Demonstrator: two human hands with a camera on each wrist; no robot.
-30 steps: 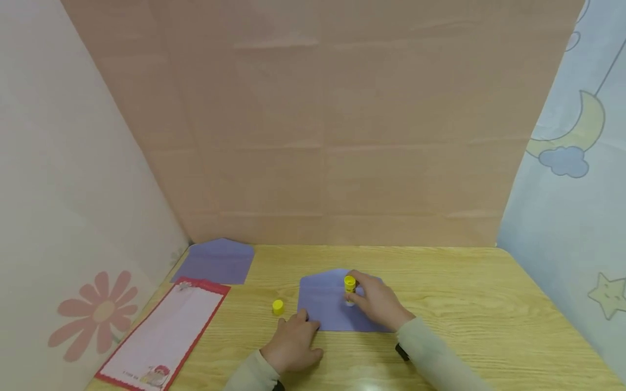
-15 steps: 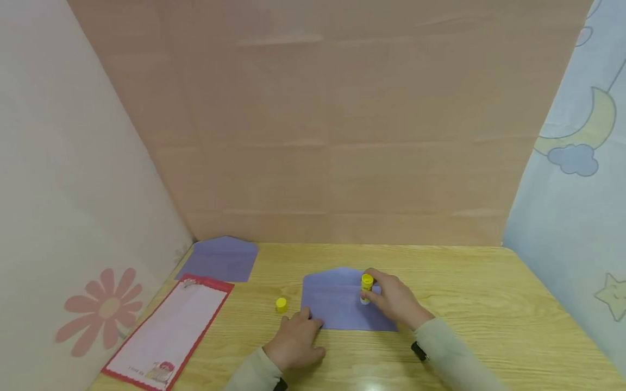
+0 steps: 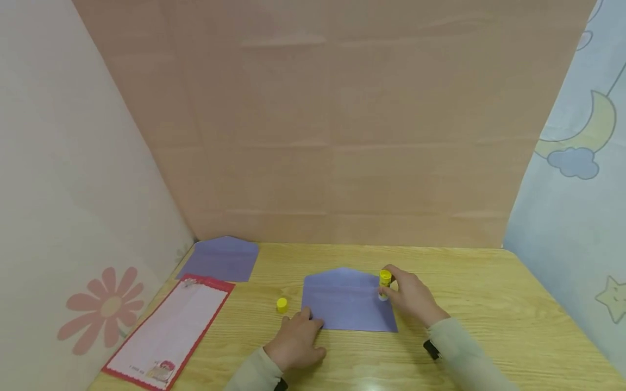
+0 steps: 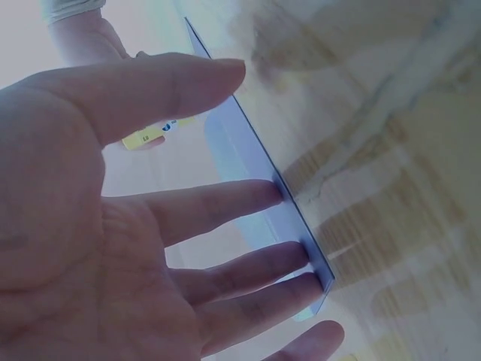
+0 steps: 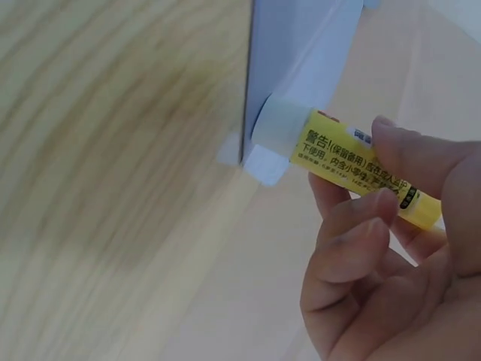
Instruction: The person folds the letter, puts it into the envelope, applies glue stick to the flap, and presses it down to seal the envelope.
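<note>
While the right hand (image 3: 415, 297) pinched the glue stick (image 3: 385, 283), white end down at the right edge of the envelope (image 3: 344, 304), the left hand (image 3: 295, 341), fingers extended, touched its near left corner; its long axis ran between them.

Head view: light in here soft, even, a bit dim; small glare spot on wood-grain table (image 3: 489, 304), btm edge; faint, soft-edged shadows by L hand (image 3: 295, 340) & R hand (image 3: 414, 296). L wrist view: hazy, bluish, top-L blown out nr sleeve (image 4: 71, 8), table blurry. R wrist view: milky cast, glue stick (image 5: 347, 159) lettering mostly legible, smallest print fuzzy, table grain soft.
</note>
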